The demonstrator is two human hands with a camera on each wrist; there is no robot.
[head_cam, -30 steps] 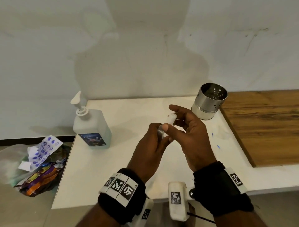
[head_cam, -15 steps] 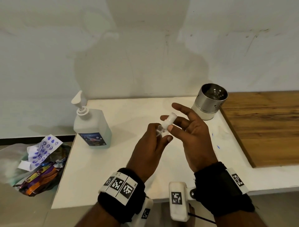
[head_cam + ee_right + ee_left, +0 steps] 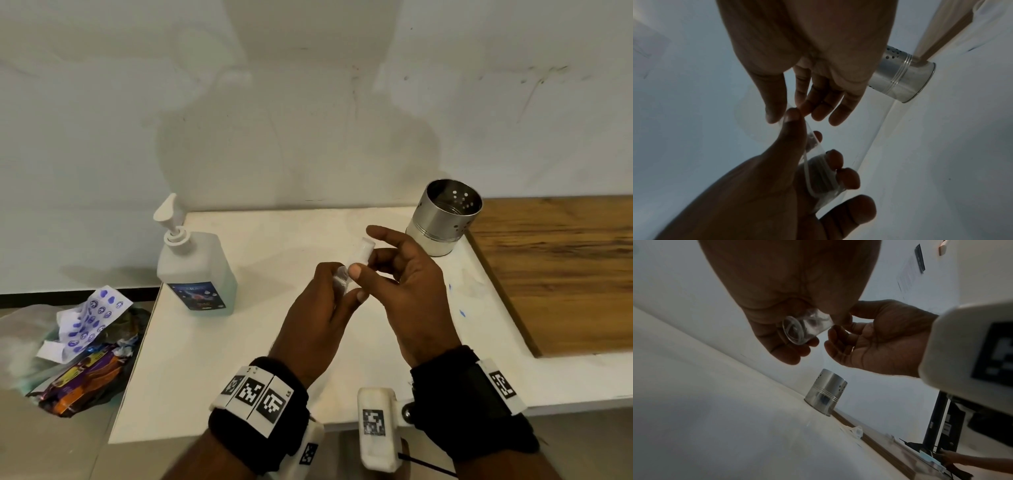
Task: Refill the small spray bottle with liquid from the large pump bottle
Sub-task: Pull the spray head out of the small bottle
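Observation:
I hold the small clear spray bottle (image 3: 365,248) above the white table (image 3: 274,342), tilted away from me. My left hand (image 3: 334,291) grips its lower body; the left wrist view shows the round clear base (image 3: 797,329) between the curled fingers (image 3: 789,353). My right hand (image 3: 363,266) pinches the bottle's top between the thumb and a bent finger, with the index finger stretched out. In the right wrist view the bottle (image 3: 818,164) lies in my left hand below the right thumb (image 3: 774,100). The large pump bottle (image 3: 197,274) stands upright at the table's left, apart from both hands.
A perforated steel cup (image 3: 445,216) stands at the table's back right, beside a wooden board (image 3: 555,267). Left of the table, a bag of wrappers and paper (image 3: 78,342) sits on the floor. A wall rises right behind the table.
My right fingers spread off the bottle's top half a second ago and now pinch it again, slightly turned. The left hand and bottle stay in place.

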